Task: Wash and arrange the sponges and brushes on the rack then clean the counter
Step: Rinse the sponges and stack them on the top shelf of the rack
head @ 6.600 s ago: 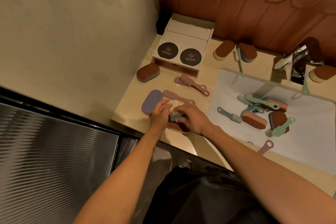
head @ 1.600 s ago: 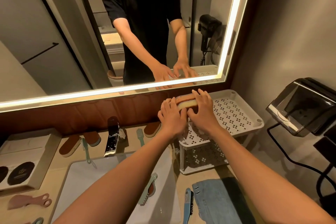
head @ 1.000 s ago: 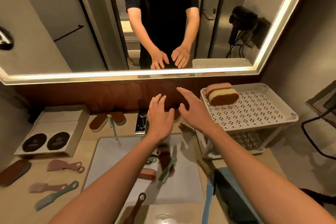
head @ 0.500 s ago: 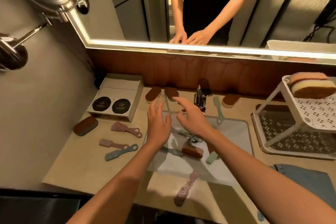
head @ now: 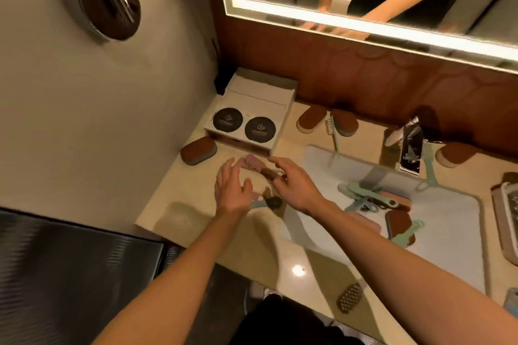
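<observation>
Over the bench (head: 173, 221), our left hand (head: 231, 190) and right hand (head: 295, 186) hover, fingers (head: 224, 173) spread, above a pink brush (head: 251, 163); we likely grip it next for washing.

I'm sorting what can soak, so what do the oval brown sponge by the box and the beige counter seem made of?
The oval brown sponge: likely foam, matt brown top over a grey-green layer, rounded edges. The beige counter: polished stone or composite, unclear which; it mirrors a bright light spot.

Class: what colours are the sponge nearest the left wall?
The sponge has a brown top and grey-blue base; head view.
</observation>
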Motion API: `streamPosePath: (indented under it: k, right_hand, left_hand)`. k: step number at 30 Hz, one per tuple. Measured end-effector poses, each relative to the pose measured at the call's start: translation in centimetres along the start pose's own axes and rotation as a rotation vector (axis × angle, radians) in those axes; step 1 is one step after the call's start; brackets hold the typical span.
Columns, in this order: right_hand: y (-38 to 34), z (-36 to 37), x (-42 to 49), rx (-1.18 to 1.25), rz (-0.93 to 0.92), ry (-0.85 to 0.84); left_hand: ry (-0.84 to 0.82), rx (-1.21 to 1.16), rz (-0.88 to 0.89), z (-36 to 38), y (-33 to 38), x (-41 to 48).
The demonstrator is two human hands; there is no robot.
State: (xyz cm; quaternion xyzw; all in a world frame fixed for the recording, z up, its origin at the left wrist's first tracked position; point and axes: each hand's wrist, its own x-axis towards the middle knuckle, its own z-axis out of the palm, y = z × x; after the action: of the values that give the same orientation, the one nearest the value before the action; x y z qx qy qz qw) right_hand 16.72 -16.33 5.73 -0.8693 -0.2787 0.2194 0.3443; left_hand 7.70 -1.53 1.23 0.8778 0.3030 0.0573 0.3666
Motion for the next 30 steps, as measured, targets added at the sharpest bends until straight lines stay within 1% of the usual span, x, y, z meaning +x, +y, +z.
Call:
streamPosePath:
  k: [4, 6, 8, 12, 15, 18, 22, 25, 28, 30]
  right_hand:
    - [-1.8, 2.1, 2.3, 0.019, -0.020, -0.056]
    - [-2.3, 3.0, 3.5, 0.037, 0.002, -0.081]
    - [-2.7, 3.6, 4.4, 0.031, 0.031, -0.092]
    - [-3.0, 4.4, 6.2, 0.016, 0.076, -0.122]
    - [-2.9, 5.3, 7.5, 0.057, 0.075, -0.092]
    - [-3.6, 6.6, 8.5, 0.065, 0.058, -0.098]
    - [-4.4, 7.8, 9.6, 0.058, 0.008, -0.160]
    - [-4.4, 8.0, 9.9, 0.044, -0.004, -0.165]
    - [-4.1, 8.1, 10.0, 0.038, 0.030, -0.186]
    - [-3.8, 8.0, 10.0, 0.043, 0.042, -0.199]
  left_hand:
    - [0.020, -0.009, -0.055, -2.1, -2.8, 3.0]
    - [0.046, 0.004, -0.089, -2.9, -4.0, 4.2]
    - [0.069, 0.020, -0.081, -3.5, -5.0, 5.4]
    - [0.077, 0.175, -0.032, -4.7, -6.9, 7.7]
    - [0.097, 0.294, -0.022, -5.3, -7.8, 9.8]
    - [0.060, 0.330, -0.074, -5.7, -8.1, 11.6]
    - [-0.014, 0.319, -0.167, -5.8, -8.4, 13.3]
    - [-0.060, 0.423, -0.193, -5.0, -9.0, 13.0]
    - [-0.076, 0.501, -0.237, -4.2, -9.3, 12.3]
    - [-0.031, 0.535, -0.233, -4.0, -9.2, 11.8]
